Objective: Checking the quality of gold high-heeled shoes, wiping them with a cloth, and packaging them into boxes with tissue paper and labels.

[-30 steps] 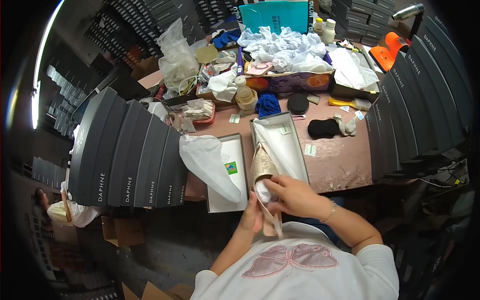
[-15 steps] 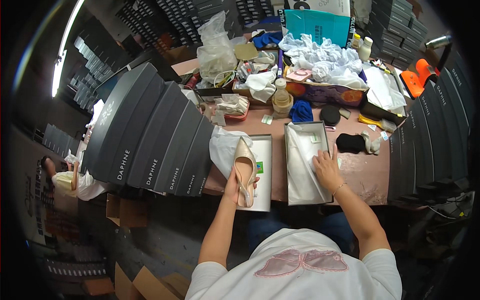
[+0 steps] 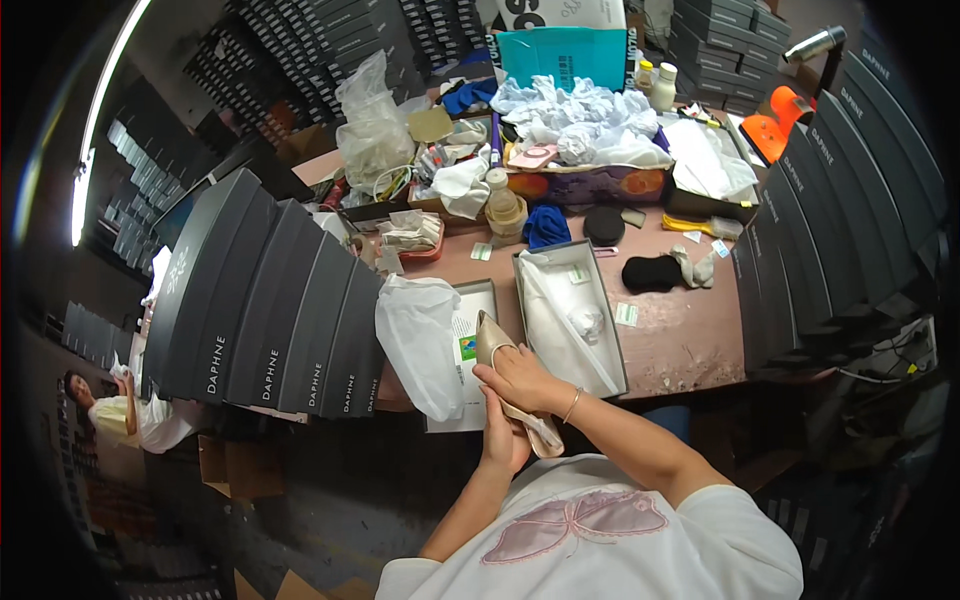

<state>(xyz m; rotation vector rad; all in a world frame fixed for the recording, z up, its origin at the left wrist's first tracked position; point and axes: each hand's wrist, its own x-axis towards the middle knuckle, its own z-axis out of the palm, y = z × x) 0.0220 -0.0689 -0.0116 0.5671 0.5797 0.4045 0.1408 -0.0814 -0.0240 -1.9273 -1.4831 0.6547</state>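
- Head view: the beige shoe (image 3: 490, 335) is held above the worktop's (image 3: 690, 345) near edge, toe pointing away from the person.
- The left hand (image 3: 505, 438) supports it from below and the left, fingers curled around it toward the heel end.
- The right hand (image 3: 527, 382) lies across the top of the shoe, thumb and fingers slightly spread and touching it; whether they grip it I cannot tell.
- Just beyond, to the right, an open shoebox (image 3: 621, 368) contains white tissue (image 3: 550, 305).
- To the left, crumpled white wrapping (image 3: 415, 350) partly covers a shallow white-lined tray (image 3: 479, 300).
- A black pad (image 3: 650, 273) lies right of the shoebox.
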